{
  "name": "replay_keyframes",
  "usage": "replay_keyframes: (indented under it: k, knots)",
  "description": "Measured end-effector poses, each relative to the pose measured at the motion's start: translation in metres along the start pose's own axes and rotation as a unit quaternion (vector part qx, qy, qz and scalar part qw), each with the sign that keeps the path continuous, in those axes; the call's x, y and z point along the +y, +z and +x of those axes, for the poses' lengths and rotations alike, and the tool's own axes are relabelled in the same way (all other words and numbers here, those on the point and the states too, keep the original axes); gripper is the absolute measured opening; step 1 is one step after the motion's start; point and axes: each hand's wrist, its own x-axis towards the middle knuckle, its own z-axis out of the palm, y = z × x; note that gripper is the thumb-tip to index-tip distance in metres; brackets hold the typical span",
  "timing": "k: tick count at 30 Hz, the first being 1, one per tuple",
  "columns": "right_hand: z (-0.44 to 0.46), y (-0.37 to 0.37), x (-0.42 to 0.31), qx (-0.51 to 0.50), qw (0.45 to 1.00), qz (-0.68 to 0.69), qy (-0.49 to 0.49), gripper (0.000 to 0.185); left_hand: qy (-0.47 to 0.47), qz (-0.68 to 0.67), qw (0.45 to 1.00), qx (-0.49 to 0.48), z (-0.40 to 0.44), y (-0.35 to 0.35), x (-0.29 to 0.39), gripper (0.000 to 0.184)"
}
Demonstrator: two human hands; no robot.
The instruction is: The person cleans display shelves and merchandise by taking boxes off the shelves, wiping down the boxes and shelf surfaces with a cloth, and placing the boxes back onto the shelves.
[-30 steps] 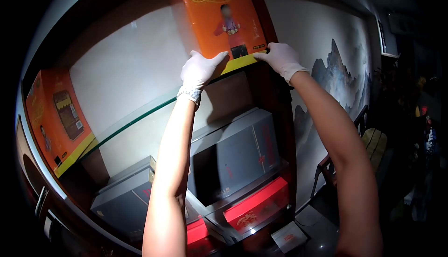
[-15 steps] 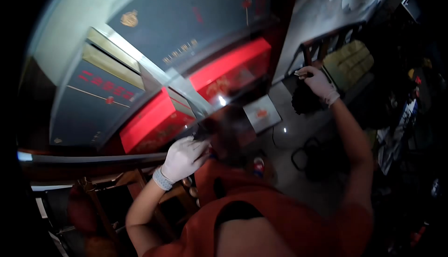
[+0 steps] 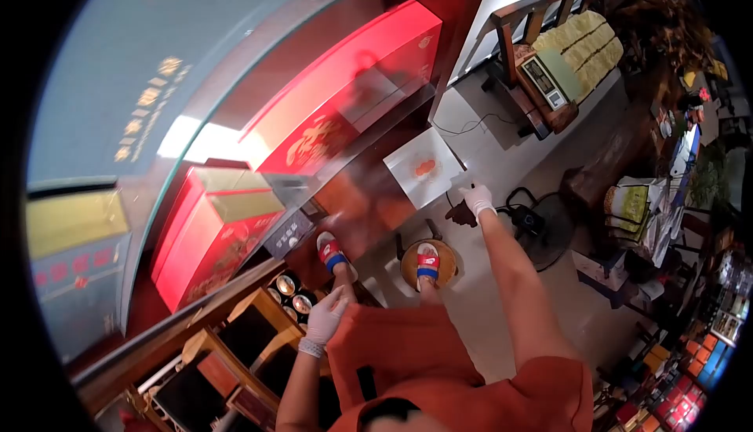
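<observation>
My left hand (image 3: 325,320), in a white glove, is open with its fingers pointing up, beside the wooden shelving and near my sandalled foot (image 3: 336,255). My right hand (image 3: 476,199), also gloved, is held out above the floor with its fingers apart and no object visible in it. A dark shape (image 3: 460,214) shows just beside its fingers, perhaps a shadow. My other foot (image 3: 427,266) rests on a round wooden stool (image 3: 447,253). Beyond the hands lies a white box with an orange mark (image 3: 423,168) near the cabinet's foot.
Red gift boxes (image 3: 337,87) and a grey-blue box (image 3: 180,32) fill the glass cabinet at left. A wooden chair with a yellow-green cushion (image 3: 580,55) stands at upper right. Right of my right arm are a round black fan (image 3: 549,232) and green-and-white bags (image 3: 630,206).
Both hands have come away from the orange box on the upper shelf and moved down. The view has tilted down to my feet, the stool and the floor.
</observation>
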Motion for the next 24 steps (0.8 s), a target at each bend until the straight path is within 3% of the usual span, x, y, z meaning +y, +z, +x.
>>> replay_keyframes:
  k: [1,3,5,7,8,11,12,14,15,17,18,20,21,24]
  knots:
    - [0.008,0.003,-0.009,-0.021,0.999,-0.018,0.019,0.07,-0.034,-0.081,0.996,-0.014,0.022,0.013,-0.011,0.049]
    - [0.029,0.009,-0.016,-0.063,0.995,-0.059,0.057,0.083,-0.015,-0.156,0.988,-0.013,0.074,0.047,-0.031,0.054]
    - [0.063,0.03,-0.002,-0.039,0.996,-0.076,0.035,0.095,-0.099,-0.12,0.986,-0.059,0.135,0.069,-0.036,0.058]
    - [0.088,0.044,0.011,0.003,0.997,-0.078,0.01,0.099,-0.068,-0.21,0.972,-0.075,0.185,0.097,-0.029,0.066]
    - [0.095,0.051,0.018,0.031,0.998,-0.055,-0.021,0.097,-0.087,-0.213,0.97,-0.077,0.211,0.108,-0.027,0.068]
    - [0.099,0.054,0.019,-0.094,0.995,0.02,-0.037,0.092,-0.117,-0.195,0.971,-0.07,0.285,0.159,-0.051,0.075]
    - [0.102,0.069,0.024,-0.049,0.998,-0.005,-0.029,0.091,-0.108,-0.167,0.978,-0.058,0.307,0.177,-0.069,0.077]
    - [0.084,0.068,0.02,-0.169,0.982,-0.081,0.009,0.088,-0.111,-0.141,0.983,-0.038,0.329,0.195,-0.077,0.086]
    - [0.071,0.07,0.016,-0.228,0.966,-0.118,0.027,0.086,-0.137,-0.211,0.966,-0.062,0.331,0.195,-0.073,0.087]
    - [0.032,0.094,0.027,-0.179,0.982,-0.056,-0.002,0.085,-0.183,-0.349,0.913,-0.106,0.333,0.189,-0.061,0.091]
    - [0.023,0.112,0.035,-0.168,0.985,-0.027,0.033,0.078,-0.187,-0.315,0.926,-0.093,0.344,0.193,-0.073,0.069]
    - [0.014,0.145,0.05,-0.219,0.967,0.133,0.016,0.067,-0.093,-0.267,0.957,-0.066,0.352,0.203,-0.103,0.079]
    - [0.008,0.157,0.052,-0.278,0.924,0.261,-0.036,0.062,-0.044,-0.238,0.969,-0.052,0.354,0.202,-0.112,0.083]
    - [-0.014,0.172,0.054,-0.25,0.93,0.268,-0.038,0.048,-0.023,-0.159,0.985,-0.06,0.334,0.172,-0.093,0.078]
